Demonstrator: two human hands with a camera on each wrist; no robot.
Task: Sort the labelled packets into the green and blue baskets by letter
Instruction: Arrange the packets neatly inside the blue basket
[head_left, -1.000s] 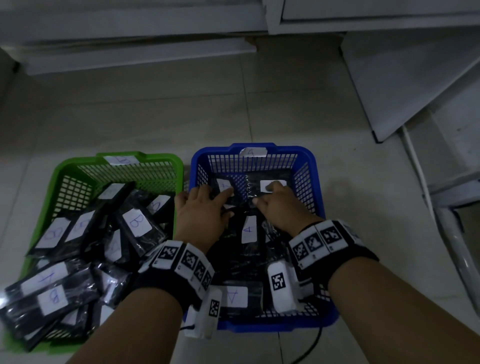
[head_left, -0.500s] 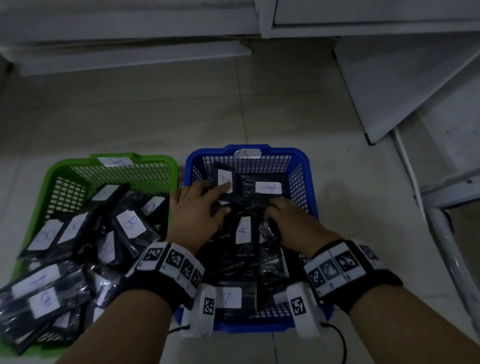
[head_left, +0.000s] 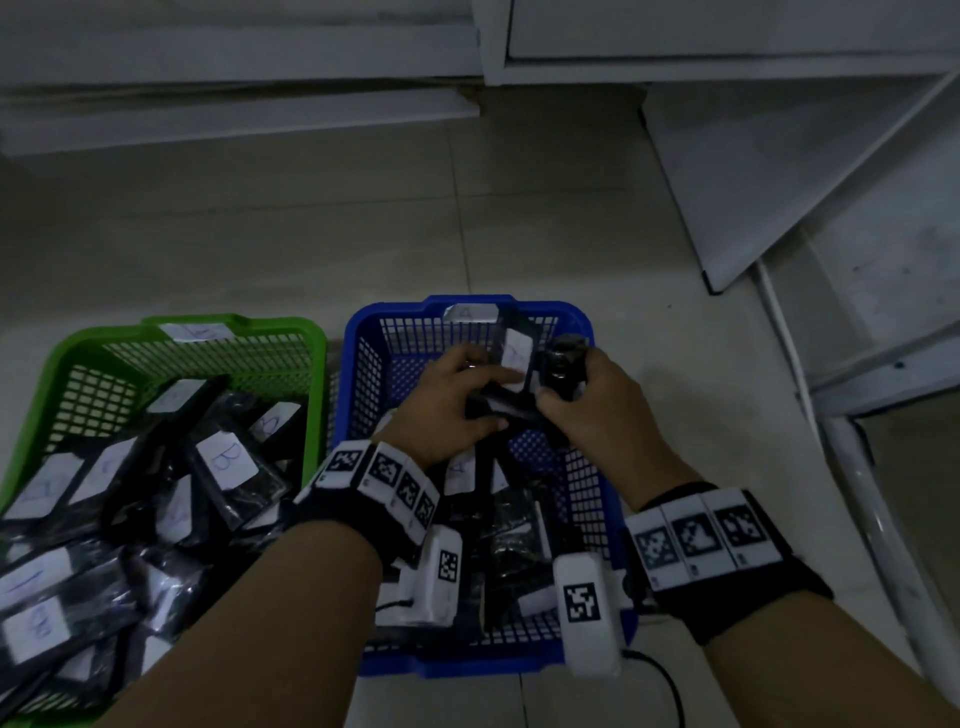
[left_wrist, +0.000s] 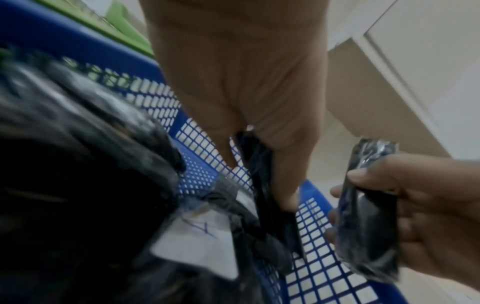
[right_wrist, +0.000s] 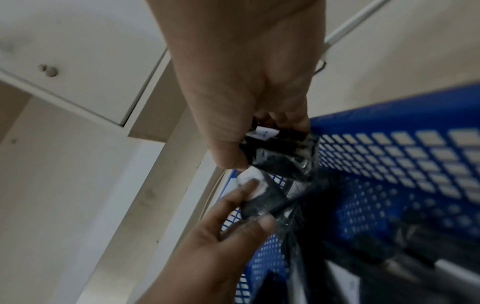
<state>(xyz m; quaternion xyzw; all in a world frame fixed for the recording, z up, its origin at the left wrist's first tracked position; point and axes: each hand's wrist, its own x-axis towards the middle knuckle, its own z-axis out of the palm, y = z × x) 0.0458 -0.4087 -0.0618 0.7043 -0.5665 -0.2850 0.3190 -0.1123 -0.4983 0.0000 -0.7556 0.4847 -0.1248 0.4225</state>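
Note:
Two mesh baskets sit side by side on the floor: a green basket full of black packets with white B labels, and a blue basket holding black packets labelled A. Above the blue basket's far half, my left hand grips one black packet with a white label facing up. Beside it my right hand grips a second black packet upright. In the left wrist view the left fingers pinch a packet. In the right wrist view the right hand's packet shows a white label.
White cabinet fronts and a leaning white panel line the far and right sides. A white pipe runs along the right. Bare tiled floor lies beyond the baskets. A black cable trails near my right wrist.
Both hands have risen from the packets in the blue basket, each lifting a black packet. The hands now sit close together near the basket's far rim.

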